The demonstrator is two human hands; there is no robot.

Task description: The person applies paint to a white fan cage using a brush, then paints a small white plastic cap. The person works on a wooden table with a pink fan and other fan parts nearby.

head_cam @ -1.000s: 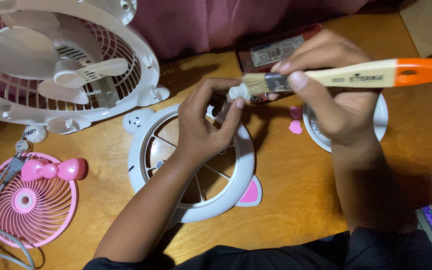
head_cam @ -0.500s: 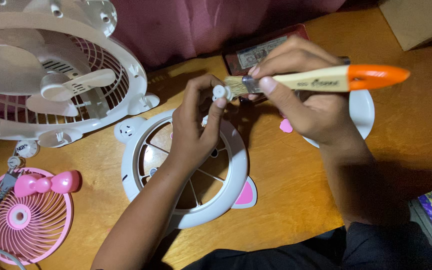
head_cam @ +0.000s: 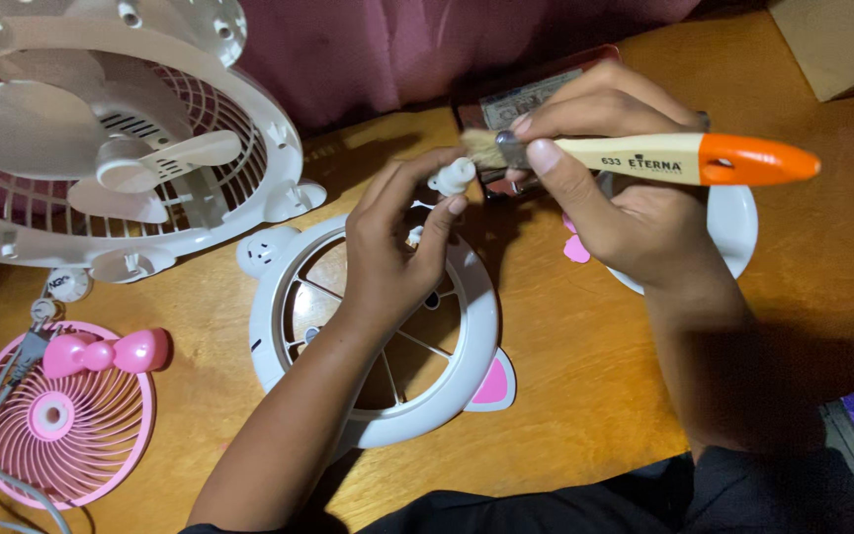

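My left hand [head_cam: 394, 245] pinches a small white plastic knob [head_cam: 452, 177] between thumb and fingertips, held up over a white round fan frame [head_cam: 476, 346] with a pink ear. My right hand [head_cam: 625, 203] grips a paintbrush [head_cam: 664, 158] with a pale wooden handle and an orange end. Its bristles touch the knob from the right. Both hands hover above the wooden table [head_cam: 585, 396].
A white fan body with blades [head_cam: 121, 148] lies at the upper left. A pink grille with a bow [head_cam: 61, 415] and a grey cable sits at the lower left. A white round lid [head_cam: 733, 222] and pink bits lie behind my right hand. Dark red cloth hangs behind.
My left hand has turned the knob slightly while the brush shifted over it. The view has drifted a little.
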